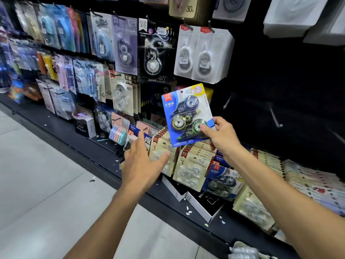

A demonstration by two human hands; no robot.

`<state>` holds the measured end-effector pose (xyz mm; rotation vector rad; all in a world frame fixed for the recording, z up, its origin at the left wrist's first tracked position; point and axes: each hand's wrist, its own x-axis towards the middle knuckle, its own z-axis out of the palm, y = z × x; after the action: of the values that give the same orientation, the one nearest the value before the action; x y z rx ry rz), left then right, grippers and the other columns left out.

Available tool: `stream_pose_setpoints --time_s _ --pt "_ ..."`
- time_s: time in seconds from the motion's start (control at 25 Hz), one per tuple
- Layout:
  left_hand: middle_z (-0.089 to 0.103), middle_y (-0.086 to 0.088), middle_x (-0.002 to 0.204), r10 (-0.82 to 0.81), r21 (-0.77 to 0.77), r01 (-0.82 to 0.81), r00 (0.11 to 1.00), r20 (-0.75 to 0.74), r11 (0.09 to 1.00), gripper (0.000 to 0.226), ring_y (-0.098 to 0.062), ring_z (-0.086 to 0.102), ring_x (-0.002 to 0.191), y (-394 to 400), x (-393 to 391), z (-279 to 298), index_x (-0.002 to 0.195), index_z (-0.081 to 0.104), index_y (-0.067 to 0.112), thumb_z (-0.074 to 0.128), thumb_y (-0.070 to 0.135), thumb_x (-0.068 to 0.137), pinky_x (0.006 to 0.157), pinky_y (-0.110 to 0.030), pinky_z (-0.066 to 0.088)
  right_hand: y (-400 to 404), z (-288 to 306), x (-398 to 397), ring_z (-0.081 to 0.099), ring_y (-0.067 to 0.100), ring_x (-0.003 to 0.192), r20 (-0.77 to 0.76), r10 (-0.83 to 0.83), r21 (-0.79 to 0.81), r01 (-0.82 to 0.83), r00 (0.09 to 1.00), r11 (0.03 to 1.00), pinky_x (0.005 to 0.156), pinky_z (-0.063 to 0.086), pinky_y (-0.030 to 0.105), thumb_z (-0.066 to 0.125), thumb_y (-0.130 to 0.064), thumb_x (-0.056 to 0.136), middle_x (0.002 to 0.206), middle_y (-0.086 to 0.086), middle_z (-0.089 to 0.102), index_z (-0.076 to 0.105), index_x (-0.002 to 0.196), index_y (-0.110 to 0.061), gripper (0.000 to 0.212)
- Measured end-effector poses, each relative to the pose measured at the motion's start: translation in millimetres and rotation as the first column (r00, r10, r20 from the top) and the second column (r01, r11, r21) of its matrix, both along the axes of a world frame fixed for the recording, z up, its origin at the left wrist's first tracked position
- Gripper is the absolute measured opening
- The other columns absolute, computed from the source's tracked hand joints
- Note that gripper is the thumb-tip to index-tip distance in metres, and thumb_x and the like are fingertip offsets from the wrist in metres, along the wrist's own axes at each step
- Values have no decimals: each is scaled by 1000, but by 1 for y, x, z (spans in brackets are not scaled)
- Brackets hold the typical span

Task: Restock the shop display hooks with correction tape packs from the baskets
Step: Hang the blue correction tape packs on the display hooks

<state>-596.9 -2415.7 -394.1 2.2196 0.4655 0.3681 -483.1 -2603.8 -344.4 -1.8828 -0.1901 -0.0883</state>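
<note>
The right hand (222, 136) pinches a blue correction tape pack (187, 114) by its lower right corner, thumb on the front, holding it upright in the air before the black display wall (280, 75); an empty metal hook (275, 116) juts from the wall just right of the pack; the left hand (142, 162) is released, fingers spread and straight, reaching over the beige packs (190, 169) stacked in rows along the front edge of the lower shelf (78, 146); whether it touches them I cannot tell; white twin packs (202, 55) hang on hooks above the held pack.
</note>
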Motion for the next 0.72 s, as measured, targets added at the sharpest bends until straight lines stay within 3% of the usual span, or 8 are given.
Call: stream_pose_setpoints --time_s 0.08,0.24,0.4,0.52,0.72 --pt "16 -1 169 -20 186 39 994 -106 982 113 -29 21 152 -2 -2 -6 162 -4 28 62 72 82 118 -54 25 1 0 7 48 8 54 29 -52 -69 54 998 996 49 39 27 65 -25 97 99 7 69 57 109 -14 18" --pt "6 -2 170 -59 244 99 984 -166 965 121 -27 9 156 -6 0 -11 160 -14 30 59 80 78 122 -58 12 9 -2 16 53 16 63 58 -92 -176 101 994 979 53 41 33 67 -29 95 101 6 69 57 107 -16 20" --pt "5 -2 171 -69 238 100 989 -134 966 120 -26 6 156 -10 0 -8 161 -12 30 58 80 78 124 -58 10 19 -2 14 65 20 84 90 -128 -199 144 988 969 65 52 38 69 -35 92 104 2 67 53 112 -20 29" --pt "7 -2 171 -65 201 85 993 -103 976 118 -25 7 156 -10 0 -6 161 -11 30 58 80 79 125 -57 10 22 -6 4 63 21 95 205 -186 -257 236 961 937 81 54 46 67 -42 90 105 -2 65 45 118 -25 39" --pt "9 -1 170 -78 205 94 994 -83 974 115 -25 9 156 -12 1 -7 161 -10 31 56 79 81 124 -57 15 23 -8 -4 61 22 89 339 -186 -236 275 922 932 76 50 41 67 -42 90 98 -2 66 44 114 -29 36"
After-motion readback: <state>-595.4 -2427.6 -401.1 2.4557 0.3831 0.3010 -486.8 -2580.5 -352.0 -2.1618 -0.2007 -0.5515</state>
